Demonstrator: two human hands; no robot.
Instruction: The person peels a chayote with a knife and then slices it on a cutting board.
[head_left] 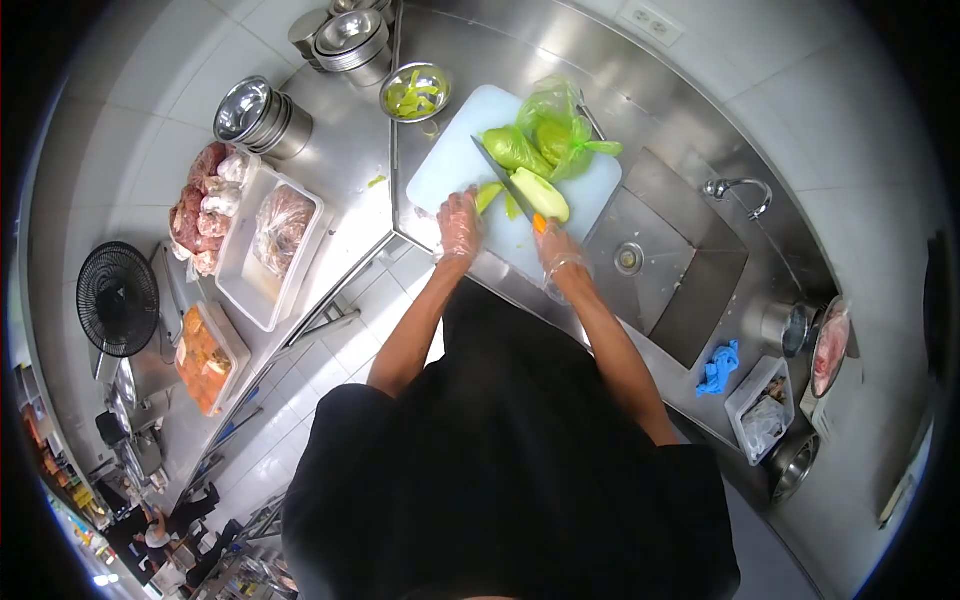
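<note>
My right hand (562,250), in a clear plastic glove, grips the orange handle of a knife (503,178). Its blade points up and left across the white cutting board (432,178). Beside the blade lies a pale green, elongated peeled fruit or vegetable (541,194). My left hand (460,228), gloved too, is at the board's left edge, its fingers curled against a cut green piece (488,196). A thin green slice (512,207) lies between the hands. Beyond the knife are a whole green one (512,150) and a green plastic bag (556,112) with more inside.
A metal bowl of green peelings (415,93) stands behind the board. The sink (655,255) with its faucet (740,193) lies to the right, near a blue cloth (718,368). At left are stacked metal containers (262,118), bagged meat (283,230) in a white tub and a fan (118,299).
</note>
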